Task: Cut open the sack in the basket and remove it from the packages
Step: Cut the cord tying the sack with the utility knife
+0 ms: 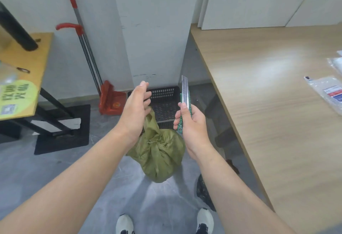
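Sack: olive-green woven material, tied shut at a bunched neck, seen lying at the near end of the dark perforated basket on the grey floor, its bulk bulging over the near rim toward the person's feet; whether its underside rests fully inside the basket cannot be told. Long axis: run roughly from the loose neck tail at upper left, beneath the left hand, down to the rounded body at lower right. Packages: none visible, presumably enclosed. Left hand: held open, fingers spread and empty, poised directly above the neck tail, close to it but seemingly not touching. Right hand: closed around the green handle of a utility knife, blade extended and pointed upward and away from the sack; positioned above and just to the right of the sack's body. Nearer hand: the left, judged placed to seize and tension the neck. Coming move, as judged: the blade must be turned downward and leftward to meet the fabric, so that the cut is drawn beside the knot, clear of the left hand. Worktop: alongside to the right, not involved.
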`<state>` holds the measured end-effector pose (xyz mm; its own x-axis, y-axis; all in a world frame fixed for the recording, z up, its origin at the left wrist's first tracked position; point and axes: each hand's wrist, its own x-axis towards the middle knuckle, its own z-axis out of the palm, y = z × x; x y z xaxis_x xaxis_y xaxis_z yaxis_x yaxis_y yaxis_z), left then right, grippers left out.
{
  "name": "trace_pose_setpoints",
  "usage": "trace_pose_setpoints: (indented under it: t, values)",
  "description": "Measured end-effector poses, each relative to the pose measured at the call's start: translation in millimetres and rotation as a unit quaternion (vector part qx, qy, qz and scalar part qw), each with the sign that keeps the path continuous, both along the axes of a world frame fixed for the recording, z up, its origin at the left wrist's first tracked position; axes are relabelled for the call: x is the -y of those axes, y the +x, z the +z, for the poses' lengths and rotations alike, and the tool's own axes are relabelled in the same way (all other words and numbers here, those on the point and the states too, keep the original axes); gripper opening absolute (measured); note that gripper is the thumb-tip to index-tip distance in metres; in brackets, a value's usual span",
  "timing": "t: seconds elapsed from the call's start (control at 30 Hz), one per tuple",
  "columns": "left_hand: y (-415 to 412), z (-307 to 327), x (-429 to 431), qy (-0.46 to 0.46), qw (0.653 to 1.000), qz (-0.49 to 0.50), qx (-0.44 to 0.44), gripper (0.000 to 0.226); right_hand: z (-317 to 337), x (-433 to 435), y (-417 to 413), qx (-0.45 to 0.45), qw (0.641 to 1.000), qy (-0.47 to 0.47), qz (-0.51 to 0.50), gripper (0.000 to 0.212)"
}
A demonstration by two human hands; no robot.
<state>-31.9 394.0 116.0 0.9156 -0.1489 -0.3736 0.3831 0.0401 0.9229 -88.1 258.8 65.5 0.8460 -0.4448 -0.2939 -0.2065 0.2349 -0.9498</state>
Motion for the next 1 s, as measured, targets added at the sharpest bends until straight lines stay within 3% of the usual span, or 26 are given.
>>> trace_pose_setpoints:
  t: [0.2,0.47,0.8,1.0]
  values:
    - [8.7,-14.3,-43.0,0.021,0.999,-0.019,-0.016,0.057,-11.8,-41.4,-1.4,-0.018,0.999,-0.014,-0.028,0.032]
    - [20.8,-64.9,-31.4,0.042,0.998,-0.023,-0.037,0.057,-62.9,-28.3,6.6,-0.047,0.998,0.011,-0.027,0.034]
    - [29.4,-181.4,-6.3,0.05,0.997,-0.027,-0.057,0.054,-173.8,-11.1,21.7,-0.077,0.996,0.014,-0.036,0.02]
    - [42.5,-284.4,-5.6,0.051,0.997,-0.057,-0.032,0.053,-262.1,-16.9,25.8,-0.06,0.997,-0.019,-0.04,0.015]
